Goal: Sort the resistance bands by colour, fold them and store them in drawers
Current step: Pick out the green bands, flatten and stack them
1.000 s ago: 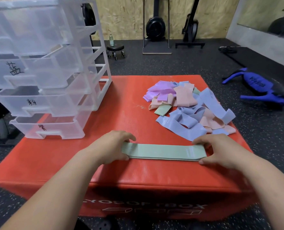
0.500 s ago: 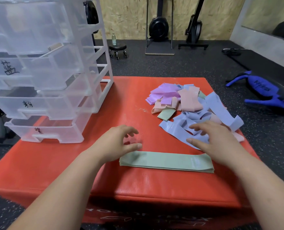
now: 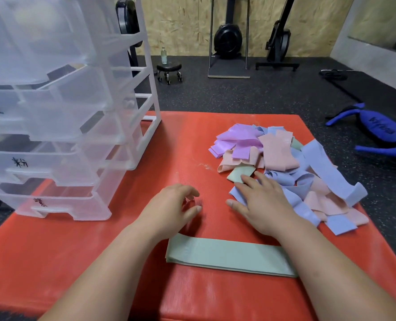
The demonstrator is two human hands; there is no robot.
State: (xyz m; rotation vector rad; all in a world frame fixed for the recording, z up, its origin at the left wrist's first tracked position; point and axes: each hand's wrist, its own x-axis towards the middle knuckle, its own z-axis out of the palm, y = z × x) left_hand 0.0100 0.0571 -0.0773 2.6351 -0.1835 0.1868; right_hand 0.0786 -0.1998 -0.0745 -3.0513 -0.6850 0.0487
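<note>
A flat green resistance band [image 3: 227, 256] lies near the front edge of the red box [image 3: 99, 262], under my forearms. A mixed pile of bands [image 3: 292, 167] in purple, pink, blue and green sits at the right. My right hand [image 3: 261, 205] rests with spread fingers on the pile's near edge, fingertips touching a small green band [image 3: 237, 176] and a blue band [image 3: 301, 205]. My left hand [image 3: 171, 209] hovers over the bare red surface, fingers loosely curled, holding nothing. A clear plastic drawer unit [image 3: 60, 126] with handwritten labels stands at the left.
Dark rubber gym floor surrounds the box. A blue training bag [image 3: 377, 133] lies on the floor to the right. A small wheeled stool [image 3: 169, 70] with a bottle and exercise machines stand at the back wall.
Both hands let go of the flat green band and moved forward. My right hand went onto the near edge of the pile; my left hand lifted off and hovers.
</note>
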